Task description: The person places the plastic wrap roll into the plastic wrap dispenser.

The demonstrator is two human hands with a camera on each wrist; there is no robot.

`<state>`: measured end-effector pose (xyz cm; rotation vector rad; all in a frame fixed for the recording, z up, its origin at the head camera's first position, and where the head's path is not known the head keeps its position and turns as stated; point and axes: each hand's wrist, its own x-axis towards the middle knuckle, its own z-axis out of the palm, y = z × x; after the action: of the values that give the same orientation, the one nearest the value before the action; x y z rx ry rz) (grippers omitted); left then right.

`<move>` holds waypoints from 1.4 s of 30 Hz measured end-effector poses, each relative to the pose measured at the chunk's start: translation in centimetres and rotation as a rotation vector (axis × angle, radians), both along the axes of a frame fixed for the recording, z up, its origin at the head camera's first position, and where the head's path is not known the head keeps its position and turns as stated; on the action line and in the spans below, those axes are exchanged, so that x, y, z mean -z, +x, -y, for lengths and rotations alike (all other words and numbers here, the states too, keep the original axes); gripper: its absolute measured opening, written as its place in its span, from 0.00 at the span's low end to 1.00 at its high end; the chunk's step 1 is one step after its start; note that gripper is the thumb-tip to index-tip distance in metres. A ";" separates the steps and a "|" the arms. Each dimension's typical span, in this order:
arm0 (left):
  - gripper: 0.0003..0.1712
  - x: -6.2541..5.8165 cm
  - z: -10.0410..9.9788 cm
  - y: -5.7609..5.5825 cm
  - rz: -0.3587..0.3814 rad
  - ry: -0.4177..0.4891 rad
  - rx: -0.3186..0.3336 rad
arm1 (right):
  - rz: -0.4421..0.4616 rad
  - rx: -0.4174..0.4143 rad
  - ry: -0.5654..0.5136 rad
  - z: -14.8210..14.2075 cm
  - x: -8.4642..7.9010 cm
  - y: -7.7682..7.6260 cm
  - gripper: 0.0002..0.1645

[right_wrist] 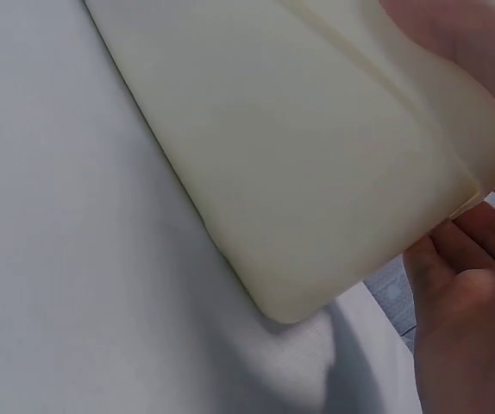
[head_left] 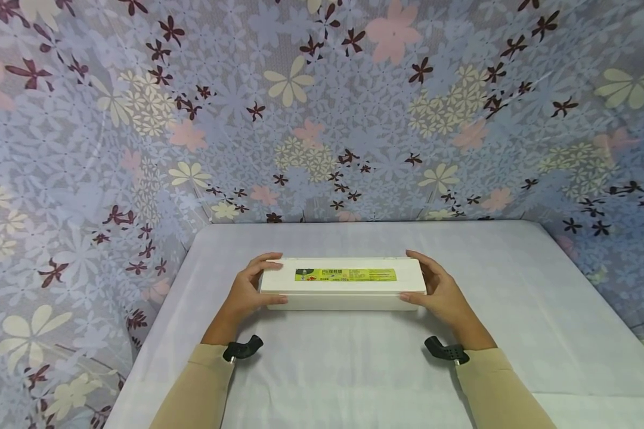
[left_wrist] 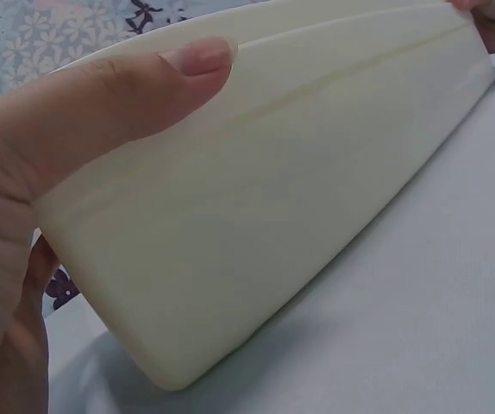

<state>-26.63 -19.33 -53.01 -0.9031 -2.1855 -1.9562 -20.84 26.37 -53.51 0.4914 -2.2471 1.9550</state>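
Note:
A long white cling film box (head_left: 343,301) with a green and yellow label (head_left: 346,274) on its lid lies crosswise in front of me. My left hand (head_left: 249,286) grips its left end, the thumb on the front face and the fingers round the back. At the other end my right hand (head_left: 437,289) holds it the same way. In the left wrist view, the left thumb (left_wrist: 127,103) presses near the lid seam of the box (left_wrist: 256,198). The right wrist view shows the right hand (right_wrist: 472,293) at the box's corner (right_wrist: 291,285). Whether its base touches the table cannot be told.
A pale cloth covers the table (head_left: 354,369), with a fold line at the front right. Behind and beside the table hangs a flowered fabric (head_left: 322,119). Black wrist mounts (head_left: 242,348) sit at both sleeve cuffs.

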 end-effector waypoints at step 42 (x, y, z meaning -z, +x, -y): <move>0.39 -0.1 0.1 0.0 -0.020 0.115 0.021 | 0.002 -0.053 -0.035 -0.2 -0.2 0.2 0.64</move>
<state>-26.63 -19.38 -52.87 -0.9275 -2.0370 -2.0481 -20.62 26.57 -53.26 0.5499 -2.2194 2.0169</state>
